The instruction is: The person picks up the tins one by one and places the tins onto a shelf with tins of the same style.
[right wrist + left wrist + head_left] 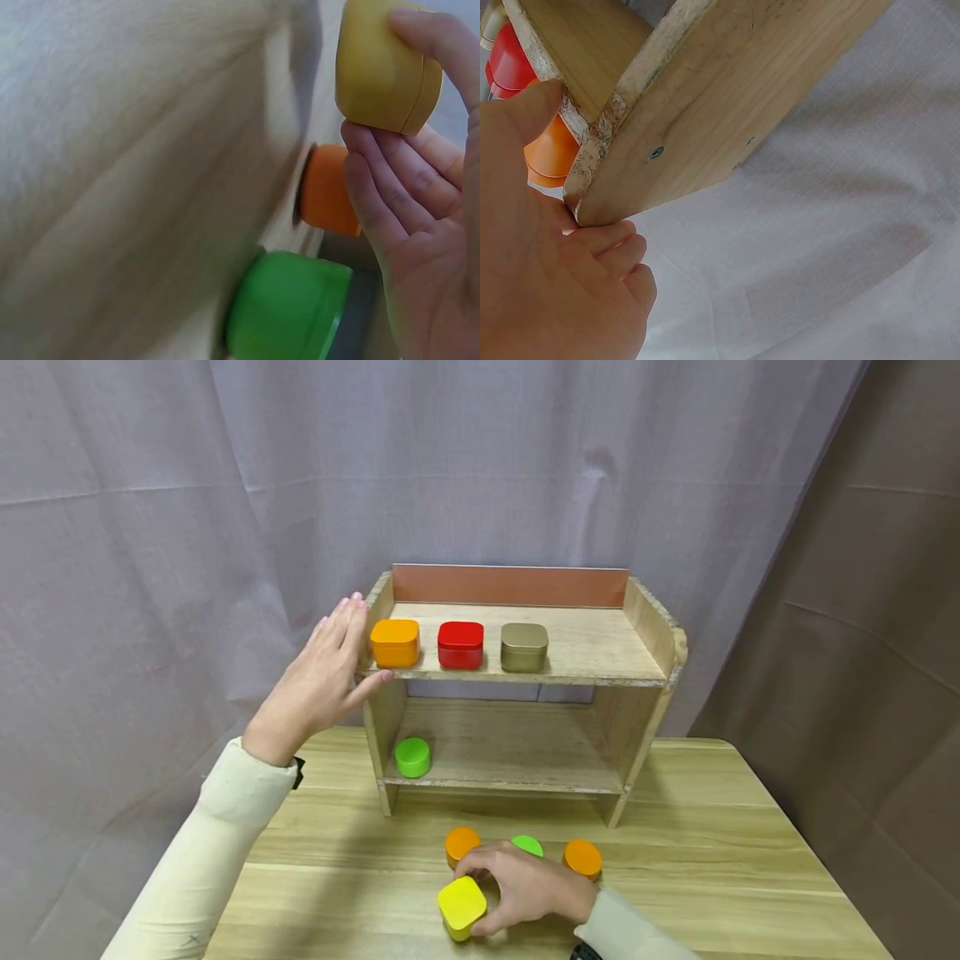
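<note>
Pinching the yellow box (pixel 462 906) at six o'clock from the shelf (pixel 517 739), the right grip (pixel 519 883) might — if swung low — knock the orange tub (pixel 461 842) at twelve; the left grip (pixel 315 685) lies straight-fingered at nine.

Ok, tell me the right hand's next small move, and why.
Probably lift the yellow squarish container toward the upper level of the two-level wooden shelf, to the right of the dull-gold squarish container. The right hand already pinches the yellow one, and its shape matches the dull-gold one's, while a green round container stands on the lower level.
</note>
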